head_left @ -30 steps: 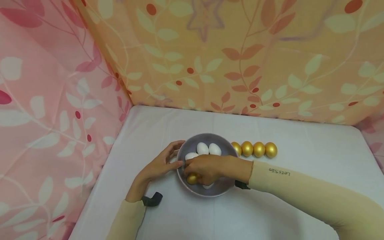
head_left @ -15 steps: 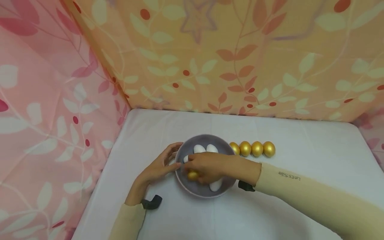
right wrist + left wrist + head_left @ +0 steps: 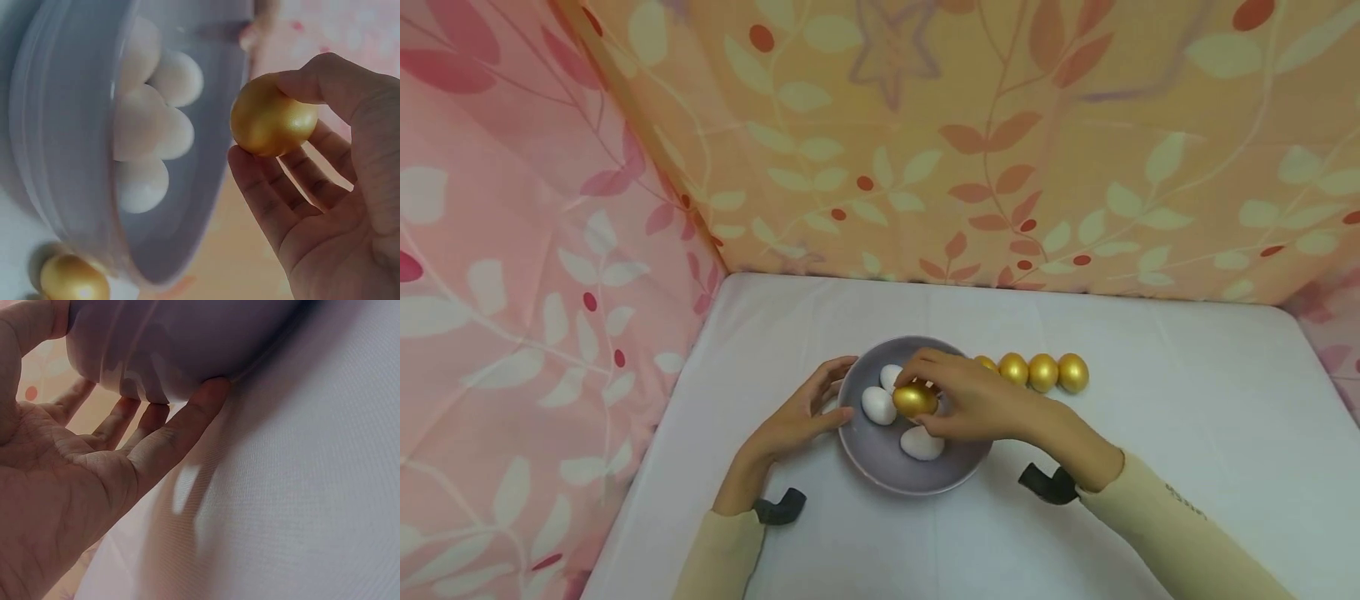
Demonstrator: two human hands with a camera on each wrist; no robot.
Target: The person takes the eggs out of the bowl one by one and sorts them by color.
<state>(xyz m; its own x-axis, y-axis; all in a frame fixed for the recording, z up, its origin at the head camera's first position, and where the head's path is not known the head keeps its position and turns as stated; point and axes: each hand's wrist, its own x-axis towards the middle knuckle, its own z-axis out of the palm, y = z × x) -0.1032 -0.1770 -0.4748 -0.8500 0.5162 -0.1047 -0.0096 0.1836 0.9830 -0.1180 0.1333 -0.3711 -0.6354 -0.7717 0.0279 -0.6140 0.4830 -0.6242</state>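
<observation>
My right hand (image 3: 973, 400) holds a golden egg (image 3: 915, 400) with thumb and fingers, above the purple-grey bowl (image 3: 880, 467). In the right wrist view, thumb and fingertips pinch that egg at the level of the bowl's rim. Several white eggs (image 3: 144, 184) lie together inside the bowl; the right hand partly covers them in the head view. Spread at the bowl's left side is my left hand (image 3: 797, 417), its thumb overlapping the rim. The left wrist view shows the outstretched fingertips touching the bowl's outer wall (image 3: 169, 350).
Several golden eggs (image 3: 1042, 372) stand in a row on the white-covered table (image 3: 1120, 333), just right of the bowl; the right hand partly hides the nearest. A floral cloth hangs behind (image 3: 820, 150), and a pink one at the left (image 3: 512, 275).
The right hand has lifted the golden egg from low inside the bowl, moving up and right with it. White eggs shifted in the bowl. The left hand has stayed at its side.
</observation>
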